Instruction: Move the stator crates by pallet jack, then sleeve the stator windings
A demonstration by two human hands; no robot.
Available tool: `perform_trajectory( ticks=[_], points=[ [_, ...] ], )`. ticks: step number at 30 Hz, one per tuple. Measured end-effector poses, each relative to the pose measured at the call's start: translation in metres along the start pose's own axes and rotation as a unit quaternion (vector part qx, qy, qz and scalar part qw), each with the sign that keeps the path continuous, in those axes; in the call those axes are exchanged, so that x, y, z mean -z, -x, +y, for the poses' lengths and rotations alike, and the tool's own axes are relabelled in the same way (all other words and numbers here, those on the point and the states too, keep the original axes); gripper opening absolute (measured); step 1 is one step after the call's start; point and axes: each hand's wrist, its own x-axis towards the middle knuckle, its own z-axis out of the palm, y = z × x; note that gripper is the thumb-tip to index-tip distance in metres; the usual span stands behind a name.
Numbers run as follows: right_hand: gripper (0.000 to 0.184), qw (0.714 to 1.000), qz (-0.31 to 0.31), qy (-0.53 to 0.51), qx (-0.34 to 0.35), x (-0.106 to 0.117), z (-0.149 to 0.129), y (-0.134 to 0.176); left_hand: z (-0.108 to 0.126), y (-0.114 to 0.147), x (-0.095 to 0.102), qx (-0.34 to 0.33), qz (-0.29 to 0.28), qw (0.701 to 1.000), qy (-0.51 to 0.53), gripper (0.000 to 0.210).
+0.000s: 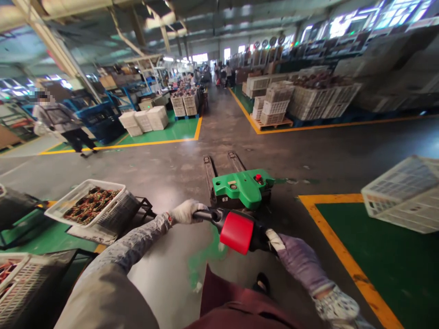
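Apparently at the steering step, with a green electric pallet truck (240, 188) straight ahead on the grey floor (164, 169), twin forks (210, 173) pointing away, unloaded; grasping the black tiller handle (206, 214) at both ends, with left hand (187, 211) in a white fabric glove, right hand (281, 243) in a purple-and-white one; likely calling next for an even two-handed hold, clear of the yellow floor stripe (343, 251) at right; smooth, rounded moulding over the truck, glossy curved red cover (236, 232) mid-handle; at left, a lattice-walled white plastic crate (115, 212) of tangled coils (91, 205).
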Motion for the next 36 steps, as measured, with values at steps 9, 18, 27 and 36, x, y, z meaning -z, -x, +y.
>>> perform_trajectory(
  ticks=[9,18,27,36],
  points=[
    [0.059,0.997,-0.077,-0.003,0.013,0.042,0.038,-0.072,-0.002,-0.055,-0.006,0.085,0.016,0.996,0.033,0.025],
    [0.061,0.994,-0.082,0.018,0.067,0.073,0.086,-0.158,-0.01,-0.125,-0.006,0.148,0.027,0.988,0.032,0.032],
    [0.057,0.993,-0.071,0.042,0.088,0.101,0.126,-0.254,-0.037,-0.206,0.006,0.111,0.047,0.993,0.011,0.03],
    [0.064,0.991,-0.052,0.036,0.119,0.129,0.175,-0.362,-0.057,-0.299,0.018,0.17,0.031,0.985,-0.01,0.035]
  ],
)
